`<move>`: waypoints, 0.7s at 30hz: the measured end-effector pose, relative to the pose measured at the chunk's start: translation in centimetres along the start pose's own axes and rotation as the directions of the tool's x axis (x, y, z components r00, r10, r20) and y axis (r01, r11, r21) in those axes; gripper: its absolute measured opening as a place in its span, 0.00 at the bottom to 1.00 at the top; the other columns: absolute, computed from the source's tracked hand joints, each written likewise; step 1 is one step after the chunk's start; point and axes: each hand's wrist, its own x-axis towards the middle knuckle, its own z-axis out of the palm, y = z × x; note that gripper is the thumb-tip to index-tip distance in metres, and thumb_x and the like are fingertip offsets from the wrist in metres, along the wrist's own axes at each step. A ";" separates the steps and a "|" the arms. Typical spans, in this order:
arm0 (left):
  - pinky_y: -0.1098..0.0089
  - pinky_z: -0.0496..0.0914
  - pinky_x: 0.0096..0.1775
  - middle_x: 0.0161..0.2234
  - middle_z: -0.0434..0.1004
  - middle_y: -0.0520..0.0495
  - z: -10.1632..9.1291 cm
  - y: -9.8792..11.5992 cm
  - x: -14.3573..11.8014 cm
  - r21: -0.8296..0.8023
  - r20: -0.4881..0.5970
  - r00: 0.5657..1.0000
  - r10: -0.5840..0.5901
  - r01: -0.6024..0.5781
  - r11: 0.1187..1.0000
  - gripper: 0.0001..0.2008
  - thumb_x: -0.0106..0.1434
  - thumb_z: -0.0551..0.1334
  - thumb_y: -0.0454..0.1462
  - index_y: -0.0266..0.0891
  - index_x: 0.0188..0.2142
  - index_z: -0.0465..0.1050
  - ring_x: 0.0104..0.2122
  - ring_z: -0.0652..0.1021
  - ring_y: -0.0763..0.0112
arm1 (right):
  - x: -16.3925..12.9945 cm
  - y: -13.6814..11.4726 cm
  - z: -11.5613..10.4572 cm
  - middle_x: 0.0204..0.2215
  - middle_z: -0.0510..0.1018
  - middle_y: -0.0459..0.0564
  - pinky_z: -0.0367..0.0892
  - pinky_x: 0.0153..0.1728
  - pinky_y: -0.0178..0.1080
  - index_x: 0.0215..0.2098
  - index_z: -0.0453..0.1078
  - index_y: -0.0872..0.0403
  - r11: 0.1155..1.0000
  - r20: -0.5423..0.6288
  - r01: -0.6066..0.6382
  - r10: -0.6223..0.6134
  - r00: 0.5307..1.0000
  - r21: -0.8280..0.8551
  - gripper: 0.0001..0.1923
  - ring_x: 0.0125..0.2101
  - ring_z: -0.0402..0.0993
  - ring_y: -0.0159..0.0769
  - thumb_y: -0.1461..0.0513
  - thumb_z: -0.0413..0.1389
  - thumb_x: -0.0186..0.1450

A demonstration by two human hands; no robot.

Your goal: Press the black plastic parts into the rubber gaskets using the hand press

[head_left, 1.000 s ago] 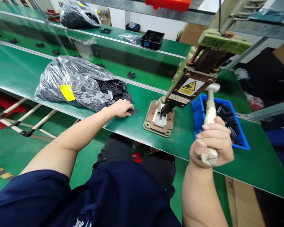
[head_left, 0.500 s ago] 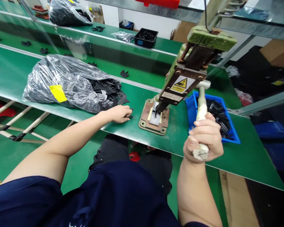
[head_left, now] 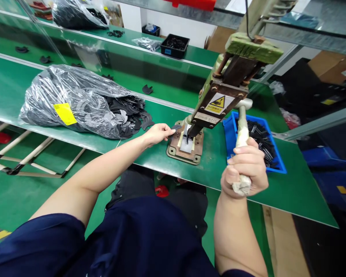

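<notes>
Between the fingers of my left hand (head_left: 159,134) is a flat, curved black plastic piece (head_left: 176,127), held at the left edge of the press base (head_left: 173,150). My right hand (head_left: 246,169) is wrapped round the taped lever handle (head_left: 242,132) of the hand press (head_left: 219,90). Below the press ram, a small dark part (head_left: 187,137) stands in the fixture on the base. To the left of my left hand, a clear plastic bag (head_left: 83,88) lies on its side, with many black curved pieces (head_left: 129,119) at its open mouth.
A blue bin (head_left: 281,165) of black parts stands right of the press. Behind the bench runs a green belt (head_left: 127,79) with scattered black pieces. Farther back are a black bin (head_left: 175,47) and another filled bag (head_left: 77,14). A metal shelf edge (head_left: 190,14) crosses above.
My left hand has moved right from beside the bag's mouth to the press base, carrying the black curved piece. My right hand stays on the lever handle.
</notes>
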 end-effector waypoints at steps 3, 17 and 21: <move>0.74 0.70 0.30 0.27 0.77 0.55 1.3 0.0 1.3 -0.104 -0.013 1.000 -0.019 0.018 0.994 0.19 0.60 0.78 0.39 0.40 0.38 0.69 0.23 0.75 0.79 | 0.0 0.0 0.0 0.23 0.73 0.40 0.72 0.61 0.61 0.24 0.65 0.49 1.000 -0.001 -0.003 0.003 1.000 -0.001 0.16 0.36 0.77 0.35 0.53 0.62 0.65; 0.75 0.70 0.24 0.26 0.77 0.51 3.0 0.8 3.5 0.165 0.119 0.993 0.028 -0.048 0.985 0.13 0.65 0.74 0.40 0.37 0.32 0.74 0.21 0.75 0.77 | -0.1 -0.1 0.1 0.22 0.73 0.40 0.72 0.60 0.61 0.24 0.64 0.50 1.000 -0.028 -0.008 0.008 1.000 0.000 0.17 0.35 0.77 0.34 0.53 0.63 0.64; 0.77 0.68 0.23 0.24 0.76 0.52 3.0 0.9 3.8 0.151 0.126 0.992 -0.005 -0.014 0.988 0.15 0.62 0.77 0.41 0.37 0.30 0.73 0.20 0.74 0.77 | -0.2 0.2 0.3 0.22 0.72 0.40 0.73 0.59 0.61 0.23 0.64 0.49 1.000 -0.042 -0.002 0.002 0.999 0.005 0.17 0.35 0.77 0.34 0.54 0.62 0.64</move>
